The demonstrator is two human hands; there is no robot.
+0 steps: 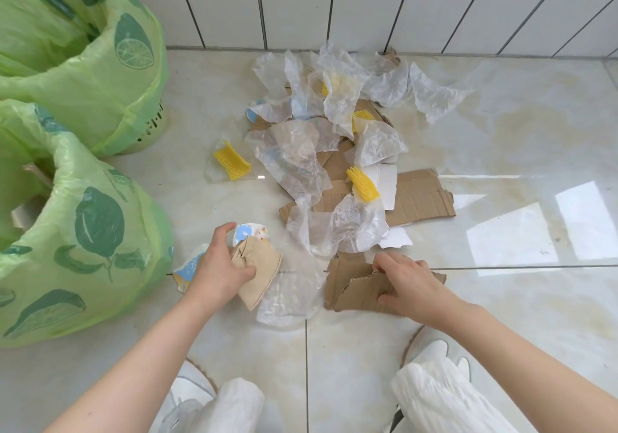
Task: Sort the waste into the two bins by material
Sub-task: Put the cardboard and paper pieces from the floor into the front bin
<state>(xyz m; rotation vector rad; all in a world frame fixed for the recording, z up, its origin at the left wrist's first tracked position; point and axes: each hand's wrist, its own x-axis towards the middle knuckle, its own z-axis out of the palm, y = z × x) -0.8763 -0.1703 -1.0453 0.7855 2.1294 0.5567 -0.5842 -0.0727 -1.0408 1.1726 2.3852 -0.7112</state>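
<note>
Two bins stood at the left, each lined with a green bag printed with lemons: the far bin (83,64) and the near bin (77,232). Four yellow foam nets showed in the heap of waste: one (232,161) lay alone to the left, one (363,185) sat on the large cardboard sheet (421,195), and two smaller ones were half hidden under clear plastic wrap (294,161) farther back. The plastic pieces overlapped too much to count. The left hand (219,265) gripped a crumpled tan paper piece (257,272), held just right of the near bin. The right hand (406,282) was closed on the torn edge of a cardboard piece (351,285) lying on the floor (501,299) directly beneath it.
</note>
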